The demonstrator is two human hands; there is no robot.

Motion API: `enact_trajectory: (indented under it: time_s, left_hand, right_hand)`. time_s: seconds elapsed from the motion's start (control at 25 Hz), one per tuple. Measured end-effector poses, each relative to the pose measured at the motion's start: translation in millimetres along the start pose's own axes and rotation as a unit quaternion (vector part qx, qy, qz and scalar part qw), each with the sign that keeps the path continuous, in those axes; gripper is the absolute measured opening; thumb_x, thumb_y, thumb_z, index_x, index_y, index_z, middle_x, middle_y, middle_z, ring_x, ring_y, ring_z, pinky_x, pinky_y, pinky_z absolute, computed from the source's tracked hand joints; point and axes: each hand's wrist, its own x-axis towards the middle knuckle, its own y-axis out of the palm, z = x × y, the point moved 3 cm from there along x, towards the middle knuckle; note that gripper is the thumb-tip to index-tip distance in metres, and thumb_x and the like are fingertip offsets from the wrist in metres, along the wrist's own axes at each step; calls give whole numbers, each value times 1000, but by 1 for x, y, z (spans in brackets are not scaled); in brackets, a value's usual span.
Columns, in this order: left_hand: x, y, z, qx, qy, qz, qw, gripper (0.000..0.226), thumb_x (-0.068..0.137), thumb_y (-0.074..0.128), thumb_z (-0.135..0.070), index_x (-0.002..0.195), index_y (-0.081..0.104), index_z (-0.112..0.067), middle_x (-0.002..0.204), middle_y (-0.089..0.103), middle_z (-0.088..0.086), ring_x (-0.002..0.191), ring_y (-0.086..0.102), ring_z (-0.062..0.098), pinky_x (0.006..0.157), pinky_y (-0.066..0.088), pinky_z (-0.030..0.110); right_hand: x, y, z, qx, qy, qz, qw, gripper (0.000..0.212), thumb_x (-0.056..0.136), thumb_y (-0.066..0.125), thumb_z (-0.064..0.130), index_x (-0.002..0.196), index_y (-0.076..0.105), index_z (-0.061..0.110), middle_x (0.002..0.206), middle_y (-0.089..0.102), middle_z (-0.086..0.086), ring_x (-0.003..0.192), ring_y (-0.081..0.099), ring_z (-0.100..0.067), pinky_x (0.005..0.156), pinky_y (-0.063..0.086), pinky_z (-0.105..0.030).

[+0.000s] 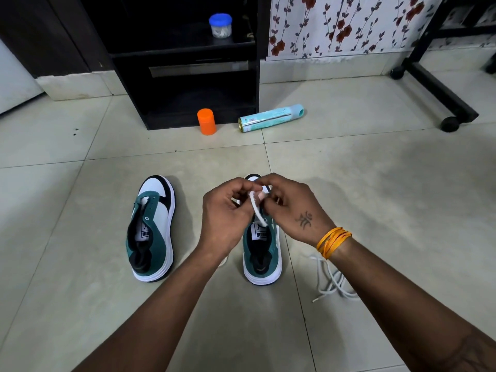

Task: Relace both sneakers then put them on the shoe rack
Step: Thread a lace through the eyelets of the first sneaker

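Two green, white and black sneakers stand on the tiled floor, toes pointing away from me. The left sneaker [151, 229] has no lace and nothing touches it. The right sneaker [264, 253] is half hidden under my hands. Above its front, my left hand [226, 214] and my right hand [291, 208] both pinch a white lace [258, 212], which loops down between them. A second white lace [331, 280] lies loose on the floor right of that sneaker.
A black shelf unit [185, 63] stands against the far wall, with a blue-lidded jar [220, 24] on an upper shelf. An orange container [206, 121] and a teal spray can [271, 118] lying on its side are in front of it. A black wheeled frame [440, 84] is far right.
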Motion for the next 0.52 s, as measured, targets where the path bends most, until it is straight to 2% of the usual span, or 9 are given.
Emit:
enact_trajectory:
  time_s: [0.08,0.16,0.24,0.32,0.4,0.48,0.52]
  left_hand:
    - [1,1,-1,-9,3,-9,1000,11,89,81,-8,88,79,-19,82,77,-4,70,65,15,65,54,27]
    - [2,3,-3,-5,6,-16,1000,10,89,81,-8,87,79,-18,81,76,-7,68,62,10,64,50,22]
    - [1,4,-3,-4,12,-13,1000,8,89,81,-9,87,79,-17,82,76,-6,70,64,11,66,52,28]
    - [-1,4,2,-13,3,-13,1000,9,89,80,-9,88,79,-17,84,77,-4,76,69,18,73,57,35]
    - [-1,3,6,-20,-15,-18,1000,11,88,80,-6,89,79,-17,86,78,-3,81,73,20,77,59,36]
    - [-1,3,5,-21,-19,-16,999,11,88,80,-6,89,79,-17,86,78,-3,83,74,21,79,60,36]
    - [0,3,4,-16,-15,-18,1000,11,88,80,-7,89,79,-17,86,78,-5,83,73,20,78,59,34]
  right_hand:
    - [0,3,7,-16,-39,-27,999,9,99,62,29,96,69,24,69,64,5,62,56,-10,62,48,-31]
    - [2,3,-13,-80,-4,-69,994,14,100,61,31,92,70,23,72,69,4,67,64,-17,64,51,-34]
    - [1,1,-31,-138,48,-78,986,11,97,62,29,94,71,23,78,73,0,77,69,-27,68,52,-36]
    - [-1,1,-28,-102,43,-70,991,13,96,64,29,107,70,26,79,73,2,77,68,-18,71,51,-31]
    - [-4,2,-7,-29,-10,-52,998,17,97,63,30,113,68,29,73,69,6,66,61,-7,68,49,-26]
    - [-7,6,2,-32,-49,-65,996,10,100,60,31,103,68,27,68,65,6,60,57,-11,63,50,-32]
    - [-6,6,-2,-56,-42,-86,994,11,101,58,32,98,67,26,68,65,6,60,57,-14,61,51,-35]
